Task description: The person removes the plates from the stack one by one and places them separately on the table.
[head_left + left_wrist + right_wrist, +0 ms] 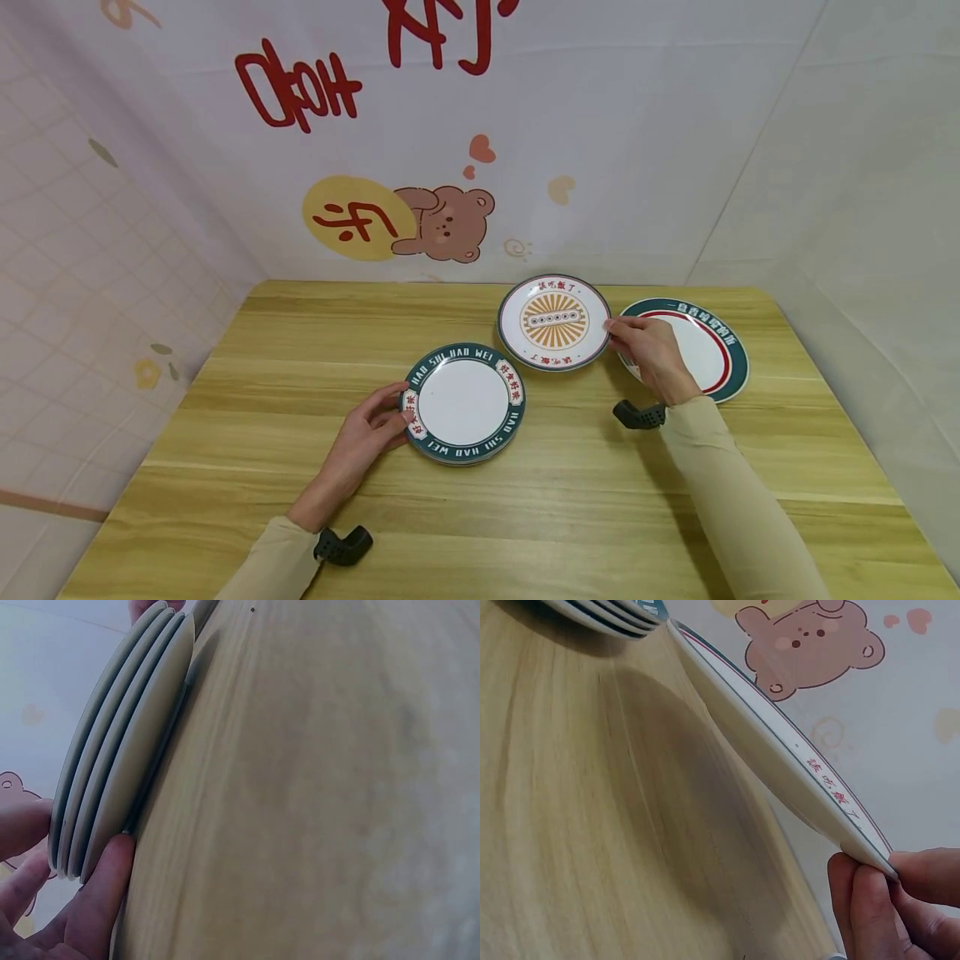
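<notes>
A stack of several round plates, the top one with a dark green lettered rim, stands mid-table. My left hand holds its left edge, thumb and fingers around the rims; the left wrist view shows the plates' stacked edges. With thumb and fingertips my right hand pinches the right rim of a white plate with an orange sunburst. That plate is raised and tilted above the table, as its shadow shows. Partly behind my right hand lies a green-rimmed plate with a red ring.
The wooden table ends at a white cloth backdrop printed with a bear and red characters. More cloth hangs along the left and right sides. A black band sits at my right wrist, another at my left.
</notes>
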Demonstrator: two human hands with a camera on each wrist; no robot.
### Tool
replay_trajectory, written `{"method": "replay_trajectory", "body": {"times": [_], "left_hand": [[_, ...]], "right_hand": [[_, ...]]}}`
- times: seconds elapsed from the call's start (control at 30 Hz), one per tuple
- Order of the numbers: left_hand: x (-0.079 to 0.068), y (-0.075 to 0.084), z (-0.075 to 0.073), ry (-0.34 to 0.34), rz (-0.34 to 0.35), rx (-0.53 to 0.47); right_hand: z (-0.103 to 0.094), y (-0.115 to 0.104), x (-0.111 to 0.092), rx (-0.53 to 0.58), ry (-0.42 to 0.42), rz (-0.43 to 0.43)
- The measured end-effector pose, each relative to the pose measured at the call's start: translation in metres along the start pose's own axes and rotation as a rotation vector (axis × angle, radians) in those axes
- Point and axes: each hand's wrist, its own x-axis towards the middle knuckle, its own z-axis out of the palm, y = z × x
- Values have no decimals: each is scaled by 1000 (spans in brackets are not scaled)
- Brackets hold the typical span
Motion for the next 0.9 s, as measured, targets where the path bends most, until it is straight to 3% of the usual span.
{"method": "replay_trajectory", "body": {"times": [0.57,0.9], "left_hand": [[2,0,0,2,-6,30],[2,0,0,6,-16,-2]], "right_hand": [[3,4,10,-50,-22,-31],[5,7,14,-143,-19,-28]]}}
